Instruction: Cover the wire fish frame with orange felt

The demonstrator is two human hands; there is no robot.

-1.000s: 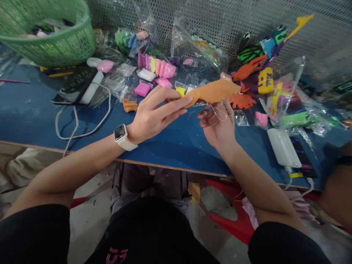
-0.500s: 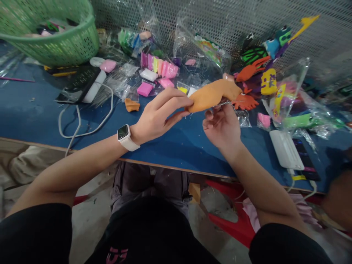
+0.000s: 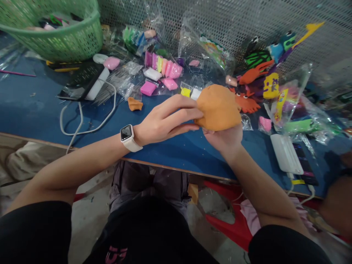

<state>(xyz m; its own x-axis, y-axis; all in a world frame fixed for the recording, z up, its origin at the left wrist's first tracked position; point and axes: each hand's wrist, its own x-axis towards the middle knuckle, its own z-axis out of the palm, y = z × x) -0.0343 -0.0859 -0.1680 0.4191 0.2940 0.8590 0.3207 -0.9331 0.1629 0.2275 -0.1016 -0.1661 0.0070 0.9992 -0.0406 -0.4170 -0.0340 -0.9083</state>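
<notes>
A flattened, rounded sheet of orange clay is held up over the blue table. My left hand, with a white watch on its wrist, pinches the sheet's left edge between fingers and thumb. Beneath the sheet is my right hand, palm up; the clay rests on it and hides most of its fingers. A small scrap of orange clay lies on the table to the left of the sheet.
Packets of pink clay and a green basket stand behind. Clay figures, among them an orange one, are at the right back. A white power bank lies near the right front edge; a cable curls at left.
The orange clay has turned from a slanted, edge-on view to show its broad face. My right hand has come under it, its fingers now covered. The view has shifted slightly.
</notes>
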